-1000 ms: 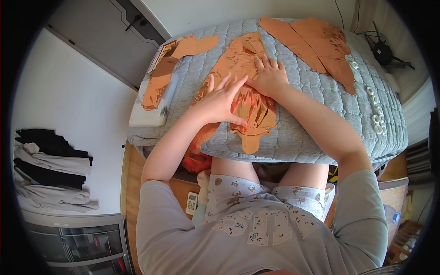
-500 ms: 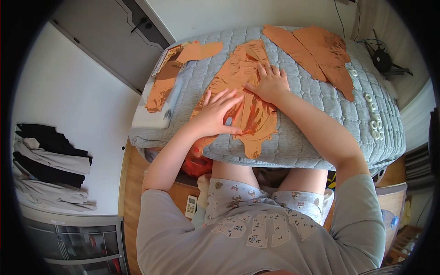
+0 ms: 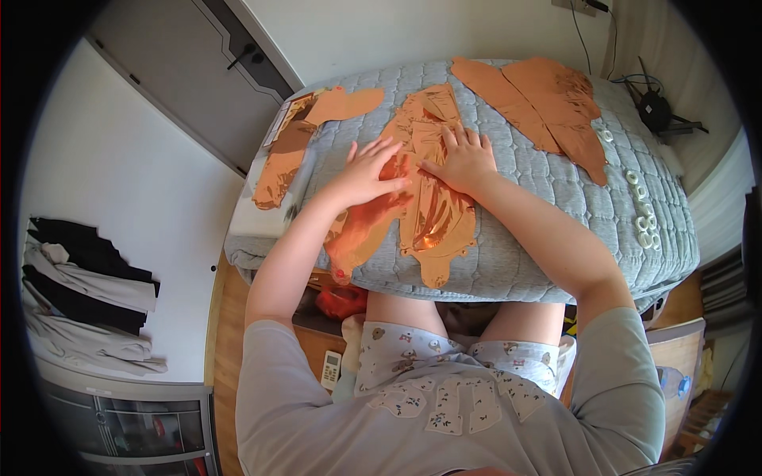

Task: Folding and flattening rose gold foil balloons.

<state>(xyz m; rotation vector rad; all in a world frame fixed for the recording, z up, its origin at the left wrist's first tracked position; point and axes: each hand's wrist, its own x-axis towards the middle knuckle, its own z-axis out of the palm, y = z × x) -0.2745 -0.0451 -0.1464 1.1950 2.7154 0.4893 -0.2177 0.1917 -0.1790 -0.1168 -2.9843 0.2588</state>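
A flat, shiny orange foil balloon [image 3: 436, 230] lies uninflated on the grey quilted bed cover [image 3: 548, 214] in front of me. It has creases and a rounded tab at its near end. My left hand [image 3: 367, 176] rests on its left part with the fingers stretched out and the thumb pointing right. On its upper right part lies my right hand [image 3: 464, 161], palm down and fingers spread. Neither hand grips anything. Under the palms the foil is hidden.
Another orange foil piece [image 3: 544, 103] lies far right, and a further one [image 3: 347, 103] at the left beside a clear plastic bag [image 3: 254, 218]. Several small white rings [image 3: 644, 210] line the right side. A black router-like device [image 3: 655, 109] stands beyond them.
My left hand has slid a little up and left over the foil. My right hand stays on nearly the same part of it. The view has tilted slightly.
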